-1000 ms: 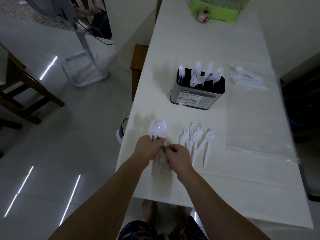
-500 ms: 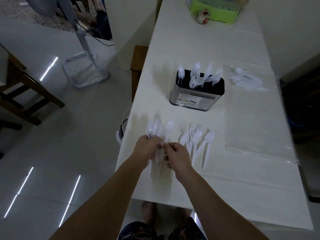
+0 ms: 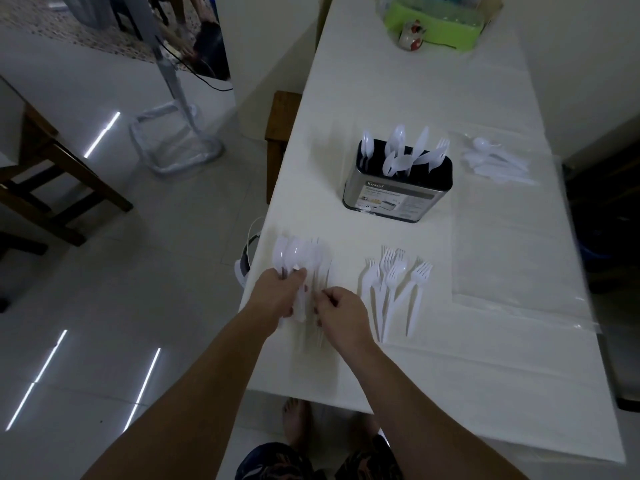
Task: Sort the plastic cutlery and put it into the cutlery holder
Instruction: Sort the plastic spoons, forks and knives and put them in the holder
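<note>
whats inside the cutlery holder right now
White plastic spoons, a knife and a fork stand in the cutlery holder, heads up above its black top. Its walls hide their handles, and any dividers cannot be seen.

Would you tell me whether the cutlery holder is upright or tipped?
Upright: the cutlery holder stands on its base, cutlery sticking up.

Bare table (image 3: 346, 216) before the cutlery holder (image 3: 398, 192); forks (image 3: 394, 289) probably flank right.

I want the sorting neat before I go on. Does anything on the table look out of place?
In the cutlery holder, spoons, a knife and a fork lean crossed together rather than grouped. A spoon also seems to lie among the forks.
</note>
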Demonstrator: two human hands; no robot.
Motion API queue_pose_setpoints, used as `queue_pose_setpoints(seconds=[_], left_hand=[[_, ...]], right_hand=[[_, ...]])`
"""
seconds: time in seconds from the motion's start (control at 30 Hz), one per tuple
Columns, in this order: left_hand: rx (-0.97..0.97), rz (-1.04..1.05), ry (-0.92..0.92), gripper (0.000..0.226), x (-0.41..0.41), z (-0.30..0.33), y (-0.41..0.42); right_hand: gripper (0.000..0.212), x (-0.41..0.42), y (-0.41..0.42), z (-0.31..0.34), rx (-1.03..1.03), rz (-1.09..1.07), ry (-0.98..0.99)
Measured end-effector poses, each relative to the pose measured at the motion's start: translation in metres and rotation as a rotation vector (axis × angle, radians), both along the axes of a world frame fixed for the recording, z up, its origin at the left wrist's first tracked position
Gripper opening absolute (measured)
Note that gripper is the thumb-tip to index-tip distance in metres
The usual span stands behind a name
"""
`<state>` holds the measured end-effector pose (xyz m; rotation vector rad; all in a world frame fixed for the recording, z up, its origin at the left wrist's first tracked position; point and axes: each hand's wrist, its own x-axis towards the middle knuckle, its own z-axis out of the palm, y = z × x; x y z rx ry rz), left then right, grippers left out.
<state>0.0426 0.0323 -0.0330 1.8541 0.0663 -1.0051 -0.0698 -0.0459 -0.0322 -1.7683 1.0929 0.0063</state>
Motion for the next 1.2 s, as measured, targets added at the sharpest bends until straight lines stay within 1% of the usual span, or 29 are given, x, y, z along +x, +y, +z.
queue_pose_setpoints(seconds=[0.1,0.2,0.3,0.37,0.47,0.53,0.63,0.8,1.0,1.2], left_hand=[[0.007,0.021,-0.035,0.035,0.004,-0.001,0.007],[0.030,0.056,-0.066,0.030,0.005,-0.002,0.011],[0.012,0.090,-0.054,0.023,0.004,-0.005,0.017],[0.019,0.105,-0.065,0.024,0.003,-0.005,0.021],[-0.039,0.153,-0.053,0.028,0.000,-0.010,0.026],[-0.070,0.162,-0.009,0.030,-0.001,-0.012,0.030],[-0.083,0.166,0.043,0.038,-0.001,-0.015,0.034],[-0.120,0.206,0.097,0.039,-0.006,-0.018,0.035],[-0.086,0.189,0.054,0.030,-0.010,-0.018,0.037],[-0.069,0.184,0.072,0.025,-0.012,-0.017,0.035]], right_hand=[[0.022,-0.012,0.001,-0.001,-0.190,0.022,0.196],[0.018,-0.019,0.004,-0.001,-0.227,0.010,0.267],[0.019,-0.016,0.010,-0.001,-0.224,0.078,0.255],[0.026,-0.011,0.017,-0.002,-0.246,0.112,0.247],[0.033,-0.004,0.026,-0.005,-0.290,0.139,0.264],[0.033,-0.002,0.031,-0.008,-0.332,0.173,0.298],[0.027,-0.002,0.034,-0.012,-0.376,0.208,0.337],[0.022,-0.004,0.034,-0.013,-0.425,0.185,0.391],[0.019,-0.010,0.031,-0.018,-0.420,0.114,0.371],[0.021,-0.017,0.022,-0.018,-0.424,0.090,0.375]])
